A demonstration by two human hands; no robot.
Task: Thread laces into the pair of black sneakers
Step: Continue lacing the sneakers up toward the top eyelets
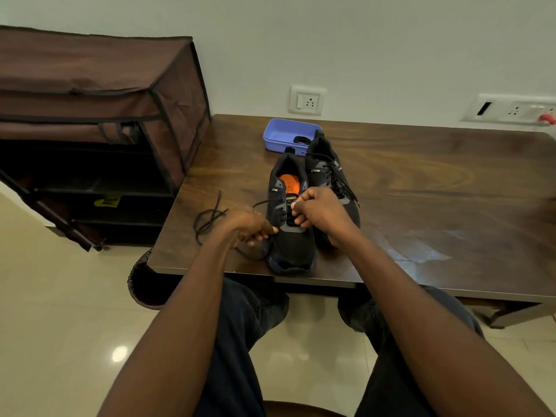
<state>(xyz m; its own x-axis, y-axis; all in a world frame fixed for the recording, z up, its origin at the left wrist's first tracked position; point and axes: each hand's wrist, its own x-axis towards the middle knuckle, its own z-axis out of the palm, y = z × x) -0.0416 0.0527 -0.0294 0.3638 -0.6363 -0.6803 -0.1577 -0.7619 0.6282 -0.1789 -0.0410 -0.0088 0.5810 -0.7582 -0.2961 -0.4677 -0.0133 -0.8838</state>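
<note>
The black mesh sneaker beyond the right hand (316,210) looks laced; the near black sneaker (288,230) has only lower eyelets threaded, both hands pinching its black cord lace (207,219), left hand (251,227) beside the toe.

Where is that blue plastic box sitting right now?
In the head view, the blue box sits on the far side of the wooden table, near the wall, just behind the two black sneakers, below a wall socket.
</note>
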